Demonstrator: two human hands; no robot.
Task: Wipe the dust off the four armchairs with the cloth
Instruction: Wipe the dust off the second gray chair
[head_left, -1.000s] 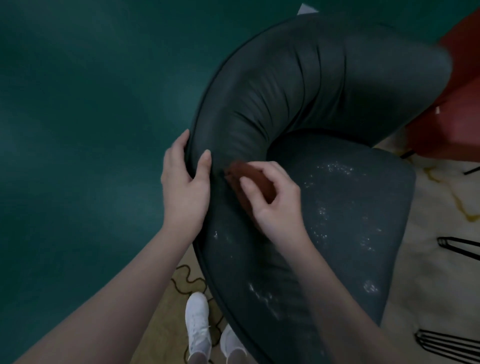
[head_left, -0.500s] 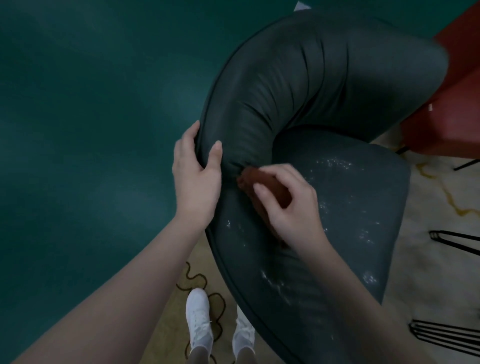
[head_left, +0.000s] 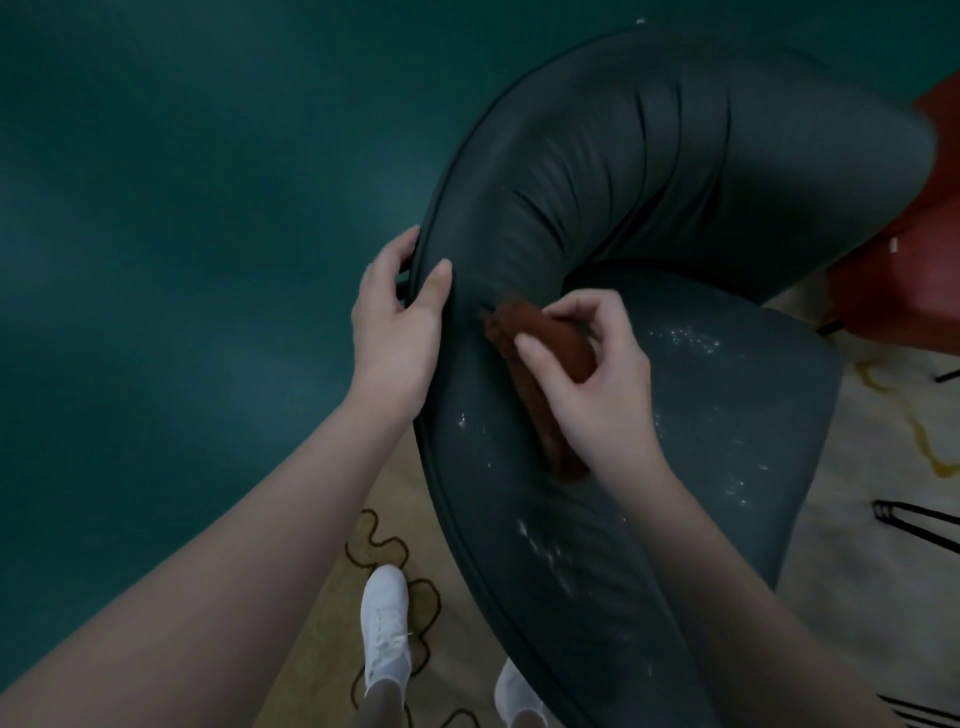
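The right hand (head_left: 597, 379) holds a small brown folded cloth (head_left: 545, 364) and presses it on the inner side of a dark grey, smooth, leather-like armchair (head_left: 649, 171), just where the curved arm meets the seat. The fingers are bent around the cloth, with the thumb on top. The left hand (head_left: 397, 327) is wrapped over the outer edge of the chair arm, thumb on the inside and fingers on the outside, so it grips the chair and carries nothing else.

The cloth looks soft, light and floppy. It should bunch up easily, so it is best held folded in the fingers, as it is now. The chair skin looks smooth and a bit slippery, and the padding looks squashy, so holding the arm's firm edge seems a good way to steady it.

White dust specks (head_left: 540, 545) lie on the arm and seat, so this chair is not clean yet.

No writing or labels can be read anywhere.
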